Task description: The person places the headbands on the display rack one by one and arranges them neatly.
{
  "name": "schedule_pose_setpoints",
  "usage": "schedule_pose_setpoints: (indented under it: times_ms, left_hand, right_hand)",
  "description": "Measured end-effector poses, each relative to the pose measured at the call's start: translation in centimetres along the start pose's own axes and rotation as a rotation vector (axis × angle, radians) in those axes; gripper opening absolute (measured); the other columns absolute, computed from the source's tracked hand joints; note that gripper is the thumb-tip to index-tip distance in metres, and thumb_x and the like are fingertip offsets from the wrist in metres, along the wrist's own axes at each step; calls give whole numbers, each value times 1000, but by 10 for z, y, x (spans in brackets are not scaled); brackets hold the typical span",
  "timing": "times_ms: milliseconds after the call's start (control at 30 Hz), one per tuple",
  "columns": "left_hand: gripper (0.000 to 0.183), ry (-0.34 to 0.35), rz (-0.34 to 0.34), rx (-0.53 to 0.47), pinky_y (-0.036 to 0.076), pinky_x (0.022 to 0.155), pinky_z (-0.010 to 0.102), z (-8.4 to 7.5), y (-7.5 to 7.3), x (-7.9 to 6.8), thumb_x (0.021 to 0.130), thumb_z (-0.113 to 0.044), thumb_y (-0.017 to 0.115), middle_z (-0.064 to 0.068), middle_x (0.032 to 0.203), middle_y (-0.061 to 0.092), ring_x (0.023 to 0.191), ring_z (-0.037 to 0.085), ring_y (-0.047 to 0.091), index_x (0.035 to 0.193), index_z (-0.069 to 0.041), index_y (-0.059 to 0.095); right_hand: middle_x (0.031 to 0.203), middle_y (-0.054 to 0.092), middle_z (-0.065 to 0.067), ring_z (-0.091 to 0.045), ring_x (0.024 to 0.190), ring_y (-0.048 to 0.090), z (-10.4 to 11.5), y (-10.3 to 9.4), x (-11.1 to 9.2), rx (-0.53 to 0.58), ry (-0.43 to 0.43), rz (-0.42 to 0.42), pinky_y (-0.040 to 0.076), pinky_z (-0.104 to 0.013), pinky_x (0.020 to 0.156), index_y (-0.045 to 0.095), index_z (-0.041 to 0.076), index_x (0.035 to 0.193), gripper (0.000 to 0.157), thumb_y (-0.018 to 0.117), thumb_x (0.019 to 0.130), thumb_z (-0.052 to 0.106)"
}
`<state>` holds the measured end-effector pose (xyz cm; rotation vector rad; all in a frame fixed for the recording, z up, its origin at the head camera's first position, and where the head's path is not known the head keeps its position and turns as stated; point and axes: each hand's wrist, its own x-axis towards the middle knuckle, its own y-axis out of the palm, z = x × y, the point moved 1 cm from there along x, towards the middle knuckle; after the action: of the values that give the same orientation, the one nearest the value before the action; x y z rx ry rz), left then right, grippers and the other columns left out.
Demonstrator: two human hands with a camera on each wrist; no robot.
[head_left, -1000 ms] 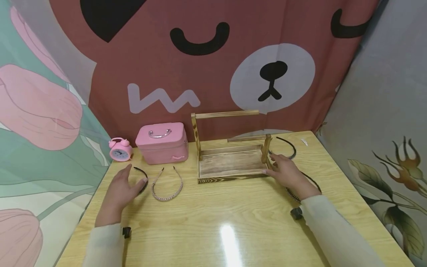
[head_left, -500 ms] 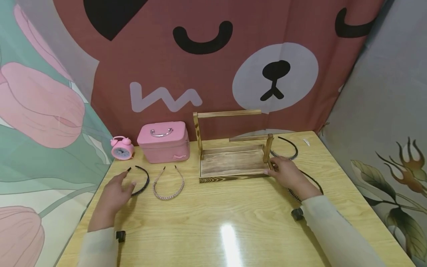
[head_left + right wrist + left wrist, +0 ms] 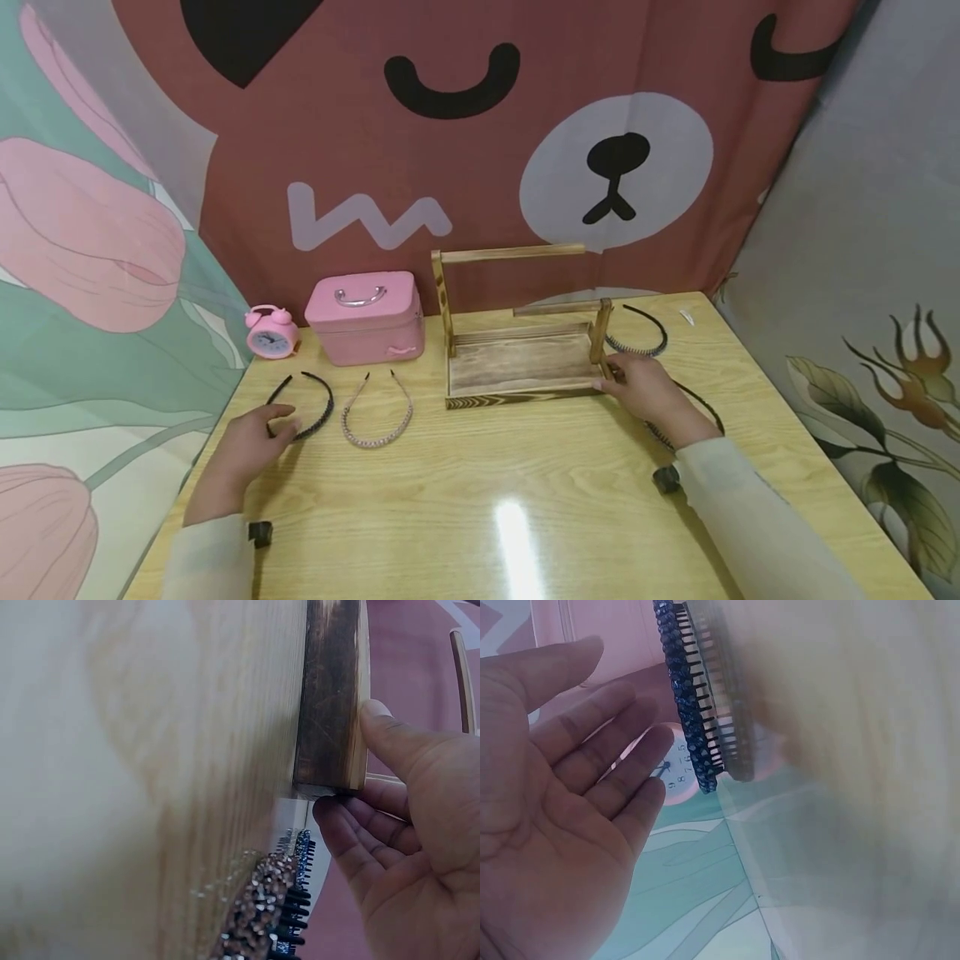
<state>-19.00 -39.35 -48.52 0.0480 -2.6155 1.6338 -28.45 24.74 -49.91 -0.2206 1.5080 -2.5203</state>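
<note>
Right hand (image 3: 643, 388) pinches the right end of the wooden rack (image 3: 525, 362); left hand (image 3: 249, 442) loose near the left dark headband (image 3: 324, 418); barely started imo, headbands (image 3: 375, 442) all on the tabletop (image 3: 420, 517).

Even light, one hard glare

The head view is evenly lit; a white streak is reflected by the table (image 3: 420, 517). Faint shadows are cast beside the sleeves (image 3: 765, 517). In both wrist views the table is blurred; in the left one, the left hand (image 3: 562, 787) is dimly lit.
</note>
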Motion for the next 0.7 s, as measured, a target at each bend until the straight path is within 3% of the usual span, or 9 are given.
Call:
schedule_pose_setpoints:
  times_ms: [100,200,333,567,700]
  left_hand:
    - [45,7,9,4,57,72,41,3,1,-1,107,-28,71,24,117,78,75,16,66,137,6,69]
    - [44,18,23,6,62,88,56,5,2,-2,105,-26,74,28,127,75,97,38,75,137,5,70]
    - [43,30,41,13,51,108,72,6,3,-1,102,-24,77,31,140,69,131,58,61,136,3,72]
    - [34,29,80,4,56,103,67,7,2,2,97,-15,83,21,115,81,113,48,73,125,4,76]
    - [32,33,90,8,57,102,66,10,2,3,94,-9,84,19,111,81,110,45,75,122,5,77]
  right_hand:
    - [129,73,-20,-39,117,71,1,0,1,9,4,6,61,-59,93,67,3,145,54,73,106,40]
    - [128,73,-20,-39,116,71,1,0,0,13,8,10,61,-58,92,67,2,145,54,74,106,38]
    - [127,73,-20,-38,116,71,1,1,0,7,9,11,61,-58,92,67,3,145,53,74,106,38]
    - [125,74,-18,-37,114,72,0,2,0,-11,-7,-11,61,-58,92,69,3,142,50,75,106,37]
    - [122,74,-18,-37,112,72,0,1,1,-19,-17,-19,61,-58,91,70,2,141,50,75,106,37]
